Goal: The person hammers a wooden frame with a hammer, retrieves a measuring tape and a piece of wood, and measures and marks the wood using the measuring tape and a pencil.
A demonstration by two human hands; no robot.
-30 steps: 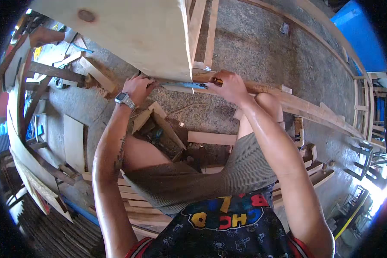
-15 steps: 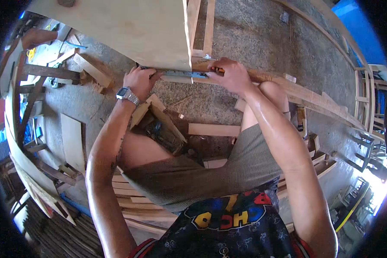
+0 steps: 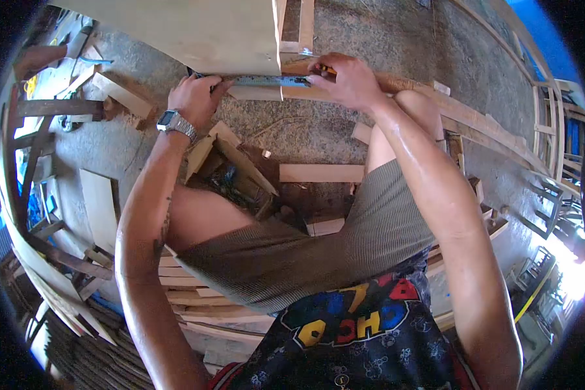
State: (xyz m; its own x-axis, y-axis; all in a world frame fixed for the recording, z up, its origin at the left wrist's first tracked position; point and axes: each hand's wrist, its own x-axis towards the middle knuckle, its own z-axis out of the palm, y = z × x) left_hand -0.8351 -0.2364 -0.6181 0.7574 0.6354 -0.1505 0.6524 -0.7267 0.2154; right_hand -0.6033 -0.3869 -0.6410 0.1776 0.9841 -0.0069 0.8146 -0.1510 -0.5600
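Note:
A silver-blue metal ruler (image 3: pixel 260 81) with fine markings lies across the near edge of a pale plywood panel (image 3: pixel 175 32). My left hand (image 3: pixel 195 101), with a watch on the wrist, pinches the ruler's left end, where a dark part shows between the fingers. At the other end, my right hand (image 3: pixel 348 81) has its thumb against the ruler. An orange-and-black pencil (image 3: pixel 328 69) sticks out between its curled fingers. Under the ruler runs a strip of wood (image 3: pixel 299 93), partly hidden by the right hand.
Between my legs stands an open cardboard box (image 3: pixel 240 172) with dark contents, near a short board (image 3: pixel 322 173). Long timber (image 3: pixel 481 140) reaches right past my knee. Offcuts (image 3: pixel 127 97) and a leaning board (image 3: pixel 99 208) are at left. Another person's limb (image 3: pixel 39 62) shows upper left.
The view has shifted, so the panel, ruler and both hands sit higher in the picture. Both hands keep their hold on the ruler, and it stays along the panel edge.

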